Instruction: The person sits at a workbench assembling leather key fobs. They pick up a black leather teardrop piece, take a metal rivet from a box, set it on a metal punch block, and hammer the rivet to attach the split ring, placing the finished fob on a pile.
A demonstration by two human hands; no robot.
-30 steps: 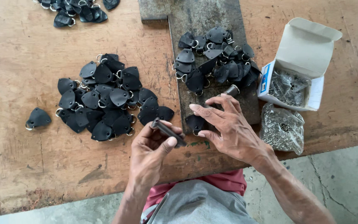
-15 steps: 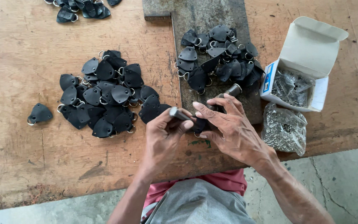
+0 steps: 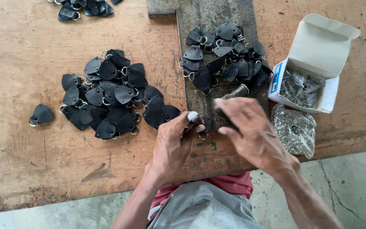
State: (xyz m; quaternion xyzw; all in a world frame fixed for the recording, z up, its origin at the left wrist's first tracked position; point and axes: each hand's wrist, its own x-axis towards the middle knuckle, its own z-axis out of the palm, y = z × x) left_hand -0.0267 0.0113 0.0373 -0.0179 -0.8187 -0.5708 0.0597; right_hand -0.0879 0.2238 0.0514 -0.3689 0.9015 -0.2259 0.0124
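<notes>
Left hand [image 3: 172, 142] shifted, gripping metal punch [image 3: 193, 117] over black leather tab [image 3: 206, 126]; right hand [image 3: 250, 133] flat, blurred.

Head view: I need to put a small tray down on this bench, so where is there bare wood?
Bare wood lies left of the lone tab and below the big tab pile, toward the bench edge. Crowded: the dark plate with its tab heap, both hands, the box and the bag.
</notes>
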